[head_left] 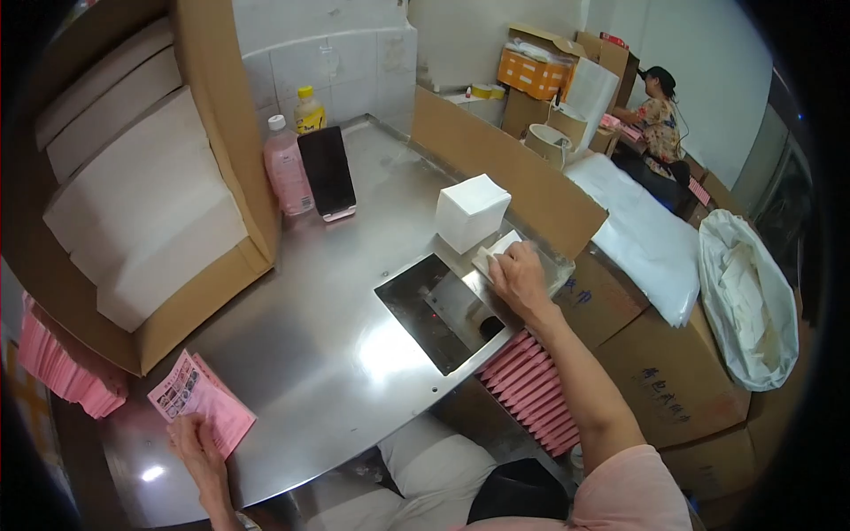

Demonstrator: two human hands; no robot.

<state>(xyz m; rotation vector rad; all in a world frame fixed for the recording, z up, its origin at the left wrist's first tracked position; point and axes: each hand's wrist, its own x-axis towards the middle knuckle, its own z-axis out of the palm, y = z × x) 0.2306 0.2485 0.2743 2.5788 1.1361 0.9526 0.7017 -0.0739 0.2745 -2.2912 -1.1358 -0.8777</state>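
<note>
Now the right grip (519, 274) pinches white paper (502, 247); the left grip (197, 442), half-curled, touches pink packaging (211, 400), hold unclear.

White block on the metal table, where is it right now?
In the head view, the white block stands just right of centre, beyond the right hand and beside the upright cardboard panel.
</note>
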